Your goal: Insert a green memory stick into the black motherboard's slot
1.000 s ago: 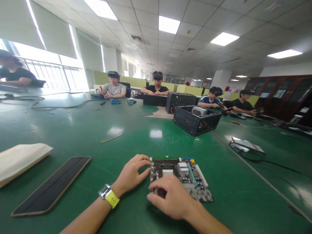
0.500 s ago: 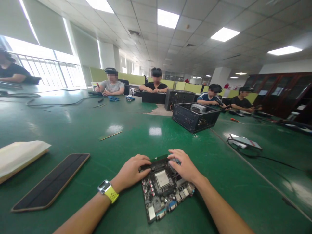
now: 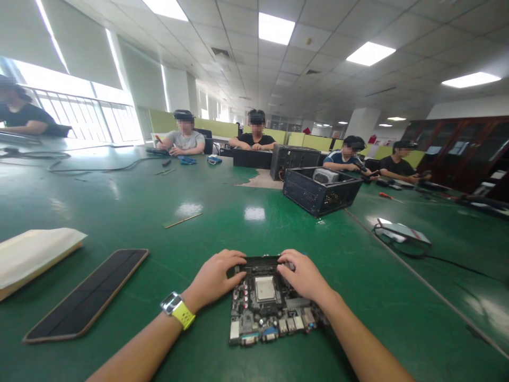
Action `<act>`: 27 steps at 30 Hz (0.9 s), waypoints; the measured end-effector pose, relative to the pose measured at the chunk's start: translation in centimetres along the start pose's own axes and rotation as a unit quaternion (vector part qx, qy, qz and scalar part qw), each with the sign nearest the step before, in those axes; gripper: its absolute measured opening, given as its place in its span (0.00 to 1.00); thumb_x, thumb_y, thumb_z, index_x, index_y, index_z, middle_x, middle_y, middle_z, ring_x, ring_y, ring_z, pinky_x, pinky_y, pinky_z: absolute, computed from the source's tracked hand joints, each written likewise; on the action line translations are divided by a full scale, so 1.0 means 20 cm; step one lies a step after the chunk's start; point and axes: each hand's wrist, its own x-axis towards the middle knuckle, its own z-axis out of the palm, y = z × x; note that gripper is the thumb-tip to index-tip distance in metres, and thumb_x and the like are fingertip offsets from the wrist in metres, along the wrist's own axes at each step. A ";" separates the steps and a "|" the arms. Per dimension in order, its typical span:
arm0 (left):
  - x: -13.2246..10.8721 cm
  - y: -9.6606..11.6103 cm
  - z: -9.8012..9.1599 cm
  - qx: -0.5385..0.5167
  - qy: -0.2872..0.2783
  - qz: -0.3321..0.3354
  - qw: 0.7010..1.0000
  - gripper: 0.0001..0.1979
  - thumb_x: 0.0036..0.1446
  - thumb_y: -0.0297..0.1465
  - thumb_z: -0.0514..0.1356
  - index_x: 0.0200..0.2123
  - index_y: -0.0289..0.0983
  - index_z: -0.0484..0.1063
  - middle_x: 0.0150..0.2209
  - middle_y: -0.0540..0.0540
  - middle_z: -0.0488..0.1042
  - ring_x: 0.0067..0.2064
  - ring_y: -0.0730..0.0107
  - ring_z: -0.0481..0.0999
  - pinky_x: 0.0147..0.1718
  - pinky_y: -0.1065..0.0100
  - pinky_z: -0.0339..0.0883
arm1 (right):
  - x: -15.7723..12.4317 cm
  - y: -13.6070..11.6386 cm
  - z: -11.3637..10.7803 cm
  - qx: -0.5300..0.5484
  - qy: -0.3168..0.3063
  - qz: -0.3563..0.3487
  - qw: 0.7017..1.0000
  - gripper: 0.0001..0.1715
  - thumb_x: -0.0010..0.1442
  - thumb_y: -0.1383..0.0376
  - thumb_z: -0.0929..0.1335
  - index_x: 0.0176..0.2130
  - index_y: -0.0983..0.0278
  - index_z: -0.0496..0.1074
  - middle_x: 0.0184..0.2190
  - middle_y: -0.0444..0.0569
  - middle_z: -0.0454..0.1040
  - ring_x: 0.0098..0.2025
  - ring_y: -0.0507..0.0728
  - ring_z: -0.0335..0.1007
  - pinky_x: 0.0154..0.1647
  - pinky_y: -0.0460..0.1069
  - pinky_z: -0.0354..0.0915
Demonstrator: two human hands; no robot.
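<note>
A small motherboard [image 3: 265, 307] lies flat on the green table [image 3: 131, 212] just in front of me, its port row facing me and a square silver processor in its middle. My left hand [image 3: 214, 277], with a yellow-strapped watch on the wrist, curls over the board's far left corner. My right hand [image 3: 303, 276] curls over the far right corner. Both hands grip the board's far edge.
A dark flat panel [image 3: 85, 294] and a pale padded envelope [image 3: 34, 255] lie to my left. A thin memory stick [image 3: 182, 220] lies further out. An open black computer case [image 3: 320, 193] stands ahead right, a cabled device [image 3: 401, 232] to the right. Several people sit along the far side.
The board has been turned about a quarter turn, so its ports now face me and it sits square. My right hand went from the near edge to the far right corner.
</note>
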 end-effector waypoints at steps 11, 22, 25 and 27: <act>0.00 -0.02 0.02 -0.019 0.012 0.007 1.000 0.15 0.56 0.31 0.60 0.47 0.39 0.72 0.48 0.43 0.74 0.49 0.61 0.72 0.50 0.58 0.66 | 0.00 0.02 0.03 -0.058 -0.003 0.021 0.998 0.14 0.58 0.60 0.64 0.42 0.59 0.74 0.53 0.48 0.70 0.53 0.60 0.62 0.52 0.57 0.56; 0.00 -0.03 0.02 -0.023 0.006 -0.002 1.000 0.13 0.56 0.31 0.61 0.45 0.40 0.72 0.47 0.44 0.73 0.48 0.60 0.71 0.50 0.58 0.66 | 0.01 0.02 0.03 0.018 0.039 -0.035 0.998 0.17 0.56 0.61 0.67 0.45 0.62 0.72 0.48 0.49 0.72 0.50 0.57 0.62 0.53 0.53 0.57; -0.01 -0.03 0.02 -0.024 0.007 0.003 1.000 0.12 0.56 0.31 0.60 0.44 0.40 0.72 0.46 0.44 0.72 0.47 0.61 0.71 0.49 0.60 0.66 | 0.01 0.01 0.03 0.033 0.039 -0.040 0.998 0.16 0.56 0.61 0.67 0.45 0.63 0.72 0.46 0.49 0.72 0.50 0.57 0.62 0.53 0.53 0.58; -0.01 -0.03 0.02 -0.023 0.004 0.005 1.000 0.11 0.56 0.31 0.60 0.44 0.40 0.72 0.46 0.44 0.72 0.47 0.61 0.71 0.49 0.60 0.66 | 0.01 0.01 0.04 0.039 0.040 -0.038 0.998 0.15 0.56 0.62 0.67 0.44 0.63 0.72 0.45 0.49 0.73 0.49 0.57 0.63 0.52 0.53 0.58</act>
